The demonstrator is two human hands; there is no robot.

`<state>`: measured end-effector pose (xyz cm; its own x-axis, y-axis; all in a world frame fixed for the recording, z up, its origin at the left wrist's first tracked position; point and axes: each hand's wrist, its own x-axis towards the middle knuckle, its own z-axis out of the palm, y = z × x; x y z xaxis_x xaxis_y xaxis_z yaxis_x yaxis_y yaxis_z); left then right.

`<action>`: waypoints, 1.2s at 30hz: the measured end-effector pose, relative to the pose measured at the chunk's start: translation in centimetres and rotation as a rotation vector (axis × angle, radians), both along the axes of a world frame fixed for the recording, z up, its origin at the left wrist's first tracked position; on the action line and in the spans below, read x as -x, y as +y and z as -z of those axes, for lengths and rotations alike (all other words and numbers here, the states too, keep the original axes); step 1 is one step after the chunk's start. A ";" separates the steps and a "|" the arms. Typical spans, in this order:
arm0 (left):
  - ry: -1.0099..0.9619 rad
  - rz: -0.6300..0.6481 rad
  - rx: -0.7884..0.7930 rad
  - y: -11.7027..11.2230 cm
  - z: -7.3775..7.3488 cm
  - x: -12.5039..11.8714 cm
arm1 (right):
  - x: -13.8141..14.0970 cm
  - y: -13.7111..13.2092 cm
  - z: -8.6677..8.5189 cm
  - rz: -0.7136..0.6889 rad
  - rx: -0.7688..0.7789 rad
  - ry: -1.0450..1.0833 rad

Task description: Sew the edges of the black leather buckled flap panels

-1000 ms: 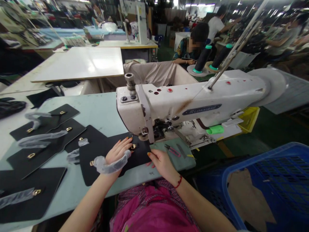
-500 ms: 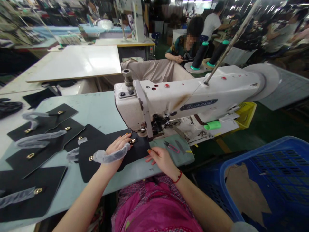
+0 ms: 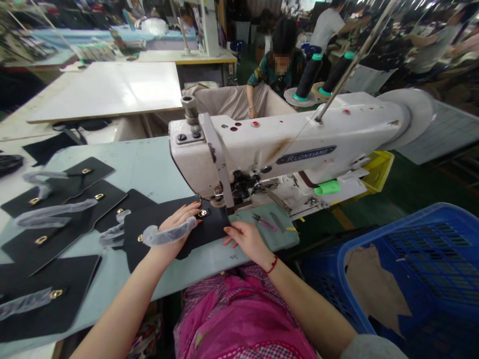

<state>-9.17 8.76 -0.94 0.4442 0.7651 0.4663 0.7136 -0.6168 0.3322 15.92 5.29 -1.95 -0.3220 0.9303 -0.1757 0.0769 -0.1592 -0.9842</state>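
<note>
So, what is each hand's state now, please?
Left hand: open, laid on the black panel under its wrapped handle.
Right hand: at the panel's edge; grip cannot be told.

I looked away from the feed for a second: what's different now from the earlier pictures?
The black panel has shifted slightly away from the wearer at the sewing machine. Behind it, a co-worker's hand has reached down to the cloth-lined bin. The wearer visibly took hold of or let go of nothing: left hand stays flat on the panel, right hand at its right edge.
</note>
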 end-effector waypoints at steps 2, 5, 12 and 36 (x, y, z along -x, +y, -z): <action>0.013 -0.035 0.034 0.1 0.0 -0.1 | 0.0 0.1 -0.1 -0.011 0.000 0.018; 0.071 -0.108 0.068 0.1 0.0 -0.3 | 0.0 0.4 -0.3 -0.017 0.026 0.055; 0.170 -0.146 0.131 0.0 -1.4 -0.4 | -0.4 1.2 -1.2 -0.116 0.243 0.202; 0.225 -0.016 -0.063 0.9 -0.3 0.6 | 1.4 -0.2 2.1 0.105 -0.077 -0.005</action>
<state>-9.74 9.67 -0.68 0.5304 0.7456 0.4035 0.7754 -0.6191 0.1247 14.57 5.06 -4.04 -0.2218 0.9696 -0.1037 0.0686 -0.0905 -0.9935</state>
